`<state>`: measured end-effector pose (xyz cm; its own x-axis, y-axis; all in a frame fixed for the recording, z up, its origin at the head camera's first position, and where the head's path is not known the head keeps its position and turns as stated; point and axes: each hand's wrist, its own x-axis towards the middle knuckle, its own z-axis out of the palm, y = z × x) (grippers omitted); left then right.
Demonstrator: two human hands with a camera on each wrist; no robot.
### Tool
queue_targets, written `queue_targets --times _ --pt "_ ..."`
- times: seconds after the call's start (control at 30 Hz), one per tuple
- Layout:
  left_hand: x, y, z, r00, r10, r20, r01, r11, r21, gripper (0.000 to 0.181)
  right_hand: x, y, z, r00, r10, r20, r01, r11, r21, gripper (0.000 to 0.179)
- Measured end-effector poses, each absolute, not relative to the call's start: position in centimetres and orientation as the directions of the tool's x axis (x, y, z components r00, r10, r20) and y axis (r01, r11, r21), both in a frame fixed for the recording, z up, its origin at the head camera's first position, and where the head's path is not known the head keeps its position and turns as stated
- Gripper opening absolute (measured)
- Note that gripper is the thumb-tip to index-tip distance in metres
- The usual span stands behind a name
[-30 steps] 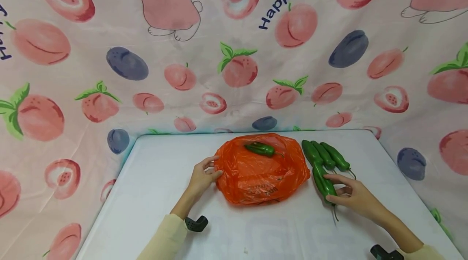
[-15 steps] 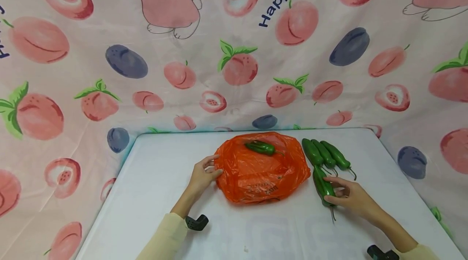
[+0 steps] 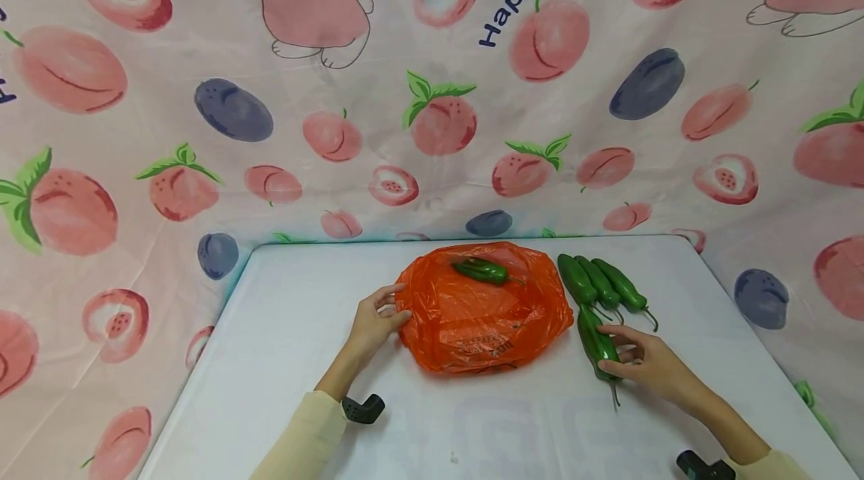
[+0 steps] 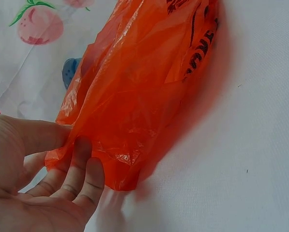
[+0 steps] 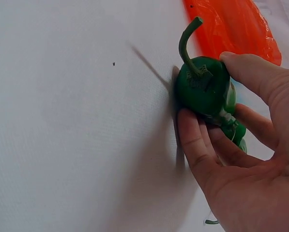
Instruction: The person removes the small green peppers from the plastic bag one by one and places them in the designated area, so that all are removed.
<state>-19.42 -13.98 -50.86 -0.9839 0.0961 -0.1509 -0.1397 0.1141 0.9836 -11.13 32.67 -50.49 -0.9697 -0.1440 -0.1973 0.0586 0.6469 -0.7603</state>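
Note:
An orange plastic bag (image 3: pixel 472 330) with dark print lies on the white table. One green chili pepper (image 3: pixel 481 270) shows at the bag's back part; whether it lies inside or on top I cannot tell. My left hand (image 3: pixel 373 322) pinches the bag's left edge between thumb and fingers, as the left wrist view also shows. Right of the bag, my right hand (image 3: pixel 651 360) grips another green pepper (image 3: pixel 597 345) near its stem end, thumb on one side and fingers on the other. Its stem points toward me. Just behind it lie three more green peppers (image 3: pixel 603 285) side by side.
The white table (image 3: pixel 297 292) ends at a back edge against a fruit-printed cloth (image 3: pixel 432 187). Dark wrist devices hang at both forearms, the left one (image 3: pixel 363 409) over the table's front part.
The pepper in my right hand has shifted slightly left and its stem has swung toward straight down in view. My left hand and the bag stay put.

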Motion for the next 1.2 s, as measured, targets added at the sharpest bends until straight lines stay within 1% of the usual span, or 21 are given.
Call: queue_targets --times 0.33,0.5,0.87,0.97,1.2 --pt "-19.5 -14.0 -50.8 -0.983 0.099 -0.158 -0.147 0.107 0.983 0.055 -11.1 32.6 -50.1 -0.97 -0.145 -0.197 0.058 0.646 -0.761 0.065" --pt "-19.5 -13.9 -50.6 -0.981 0.092 -0.168 -0.156 0.126 0.98 0.054 -11.1 32.7 -50.0 -0.966 -0.143 -0.214 0.072 0.649 -0.757 0.066" --pt "-19.4 -14.1 -50.7 -0.984 0.095 -0.153 -0.14 0.127 0.982 0.055 -11.1 33.2 -48.8 -0.948 -0.205 -0.244 0.061 0.634 -0.771 0.071" --pt "-19.4 -14.2 -50.6 -0.983 0.101 -0.153 -0.141 0.12 0.983 0.055 -11.2 33.3 -48.4 -0.946 -0.223 -0.237 0.039 0.646 -0.762 0.071" --pt "-19.4 -14.2 -50.7 -0.982 0.12 -0.149 -0.136 0.107 0.985 0.055 -11.1 33.7 -47.4 -0.956 -0.246 -0.157 -0.061 0.693 -0.718 0.071"
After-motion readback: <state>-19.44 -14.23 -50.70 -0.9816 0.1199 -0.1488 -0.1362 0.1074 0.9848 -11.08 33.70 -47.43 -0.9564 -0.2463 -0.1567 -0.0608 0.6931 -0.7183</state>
